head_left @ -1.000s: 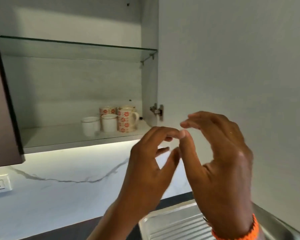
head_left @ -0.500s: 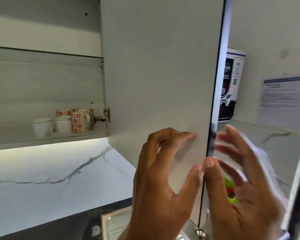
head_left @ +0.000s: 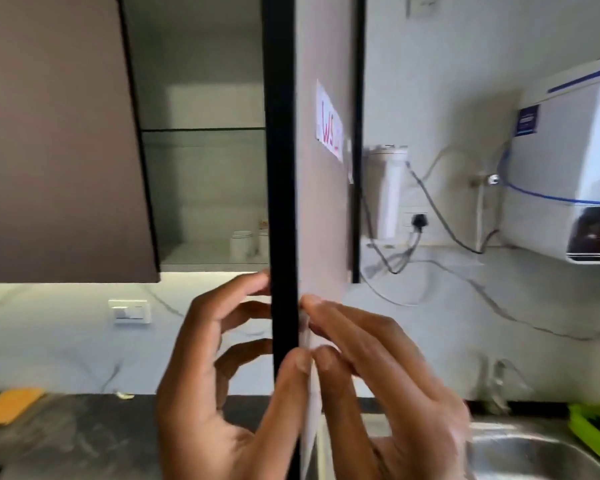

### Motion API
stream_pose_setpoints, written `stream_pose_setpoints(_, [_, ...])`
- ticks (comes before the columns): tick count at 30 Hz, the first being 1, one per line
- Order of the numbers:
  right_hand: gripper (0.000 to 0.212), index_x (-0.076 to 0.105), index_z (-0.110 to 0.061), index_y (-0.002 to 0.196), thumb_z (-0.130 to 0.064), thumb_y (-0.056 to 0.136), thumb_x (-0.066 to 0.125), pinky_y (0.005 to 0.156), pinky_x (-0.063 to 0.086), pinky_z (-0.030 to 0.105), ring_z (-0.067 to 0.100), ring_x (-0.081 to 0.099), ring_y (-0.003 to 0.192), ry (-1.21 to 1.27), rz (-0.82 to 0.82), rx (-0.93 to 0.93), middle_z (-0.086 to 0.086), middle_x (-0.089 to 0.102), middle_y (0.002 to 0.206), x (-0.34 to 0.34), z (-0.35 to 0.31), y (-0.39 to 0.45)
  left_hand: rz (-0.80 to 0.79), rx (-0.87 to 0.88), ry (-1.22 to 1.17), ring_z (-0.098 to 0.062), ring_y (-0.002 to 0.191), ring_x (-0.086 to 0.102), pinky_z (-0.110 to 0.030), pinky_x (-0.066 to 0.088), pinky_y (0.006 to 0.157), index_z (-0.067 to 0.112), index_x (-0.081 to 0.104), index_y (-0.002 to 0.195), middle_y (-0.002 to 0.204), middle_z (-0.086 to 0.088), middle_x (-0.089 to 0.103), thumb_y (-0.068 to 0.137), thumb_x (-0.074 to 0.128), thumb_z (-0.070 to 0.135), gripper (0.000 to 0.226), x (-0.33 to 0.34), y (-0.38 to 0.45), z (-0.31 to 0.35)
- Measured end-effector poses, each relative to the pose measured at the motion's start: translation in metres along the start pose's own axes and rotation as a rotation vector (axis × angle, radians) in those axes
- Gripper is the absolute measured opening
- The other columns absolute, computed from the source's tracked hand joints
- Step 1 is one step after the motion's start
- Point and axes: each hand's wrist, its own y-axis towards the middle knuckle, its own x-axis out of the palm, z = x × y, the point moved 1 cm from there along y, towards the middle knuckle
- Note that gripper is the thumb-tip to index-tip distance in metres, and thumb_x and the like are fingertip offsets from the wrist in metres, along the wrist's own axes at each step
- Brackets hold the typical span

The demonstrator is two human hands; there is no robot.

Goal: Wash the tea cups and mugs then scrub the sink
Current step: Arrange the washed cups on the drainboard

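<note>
The upper cabinet door (head_left: 321,220) stands swung out and I see it edge-on, its black edge in the middle of the view. My left hand (head_left: 215,393) holds its lower corner, fingers curled onto the inner side and thumb on the edge. My right hand (head_left: 395,386) lies with straight fingers against the outer face, blurred. Inside the cabinet, white cups (head_left: 242,244) stand on the bottom shelf, partly hidden by the door. The steel sink (head_left: 534,452) is at the lower right, with the tap (head_left: 496,382) behind it.
A shut brown cabinet door (head_left: 59,150) fills the upper left. A water purifier (head_left: 568,161) hangs on the right wall with cables and a filter (head_left: 390,192) beside it. A green rack (head_left: 594,427) sits by the sink; a yellow cloth (head_left: 11,403) lies on the dark counter.
The door has swung from facing me to edge-on, and the view has turned right. My left hand now holds its lower edge and my right hand lies on the outer face.
</note>
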Motion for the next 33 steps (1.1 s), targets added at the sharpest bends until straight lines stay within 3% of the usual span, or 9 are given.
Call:
stream_pose_setpoints(3, [0.03,0.074,-0.022,0.126,-0.01,0.1,0.065,0.088,0.058,0.022,0.012,0.067,0.121,0.08,-0.172,0.05,-0.007,0.068,0.132,0.04,0.02,-0.01,0.089,-0.044,0.082,-0.033,0.109,0.069,-0.025,0.058,0.073,0.033,0.07,0.131,0.124,-0.009,0.072,0.084,0.075,0.017,0.05,-0.038,0.011,-0.02])
stream_pose_setpoints(6, [0.041,0.066,-0.029,0.138,-0.011,0.102,0.067,0.104,0.05,0.018,0.008,0.056,0.134,0.038,-0.286,0.089,-0.014,0.055,0.148,0.079,0.047,-0.017,0.17,-0.029,0.198,-0.034,0.103,0.068,-0.034,0.056,0.071,0.033,0.069,0.13,0.123,-0.002,0.069,0.088,0.074,0.022,0.043,-0.066,0.022,-0.045])
stream_pose_setpoints(8, [0.051,0.056,-0.035,0.148,-0.013,0.103,0.066,0.111,0.043,0.019,0.007,0.047,0.142,-0.006,-0.367,0.069,-0.017,0.045,0.156,0.108,0.063,-0.023,0.212,0.037,0.401,-0.032,0.102,0.067,-0.039,0.055,0.074,0.023,0.07,0.127,0.121,-0.001,0.063,0.092,0.071,0.019,0.035,-0.084,0.028,-0.063])
stream_pose_setpoints(10, [0.058,0.047,-0.037,0.155,-0.016,0.103,0.065,0.117,0.042,0.029,0.008,0.039,0.148,-0.063,-0.451,0.017,-0.019,0.036,0.163,0.132,0.077,-0.029,0.235,0.091,0.695,-0.034,0.106,0.063,-0.037,0.052,0.084,0.016,0.075,0.122,0.122,-0.005,0.06,0.094,0.069,0.005,0.031,-0.095,0.032,-0.083])
stream_pose_setpoints(13, [0.061,0.041,-0.035,0.159,-0.017,0.105,0.063,0.119,0.042,0.048,0.01,0.031,0.154,-0.08,-0.559,-0.011,-0.017,0.027,0.169,0.168,0.094,-0.037,0.158,0.125,0.94,-0.033,0.113,0.056,-0.031,0.044,0.091,0.016,0.079,0.117,0.125,-0.008,0.063,0.091,0.064,0.002,0.033,-0.101,0.034,-0.113])
stream_pose_setpoints(15, [0.058,0.042,-0.033,0.158,-0.018,0.105,0.06,0.121,0.037,0.052,0.008,0.026,0.156,-0.103,-0.615,-0.027,-0.018,0.024,0.17,0.192,0.105,-0.039,0.064,0.109,1.001,-0.031,0.118,0.054,-0.038,0.049,0.093,0.019,0.077,0.12,0.128,-0.006,0.063,0.089,0.07,0.007,0.035,-0.104,0.034,-0.143])
stream_pose_setpoints(20, [0.068,0.038,-0.032,0.159,-0.007,0.098,0.056,0.125,0.028,0.056,0.008,0.014,0.16,-0.264,-0.73,-0.101,-0.018,0.013,0.173,0.241,0.141,-0.038,-0.133,-0.044,1.066,-0.03,0.135,0.049,-0.048,0.053,0.103,0.026,0.061,0.143,0.147,0.0,0.053,0.083,0.079,0.017,0.063,-0.106,0.048,-0.219])
stream_pose_setpoints(27, [0.066,0.035,-0.033,0.161,-0.015,0.098,0.03,0.125,0.03,0.048,0.01,0.012,0.161,-0.458,-0.709,-0.144,-0.015,0.014,0.174,0.289,0.174,-0.036,-0.12,-0.083,1.016,-0.029,0.139,0.047,-0.046,0.051,0.108,0.026,0.059,0.141,0.151,-0.001,0.049,0.084,0.077,0.013,0.062,-0.103,0.075,-0.294])
stream_pose_setpoints(33, [0.069,0.037,-0.028,0.162,-0.006,0.098,0.054,0.129,0.025,0.047,0.015,0.009,0.162,-0.534,-0.693,-0.136,-0.009,0.017,0.173,0.323,0.21,-0.041,-0.193,-0.135,0.929,-0.029,0.155,0.037,-0.054,0.059,0.103,0.026,0.045,0.159,0.17,0.001,0.032,0.087,0.081,0.018,0.081,-0.1,0.083,-0.361])
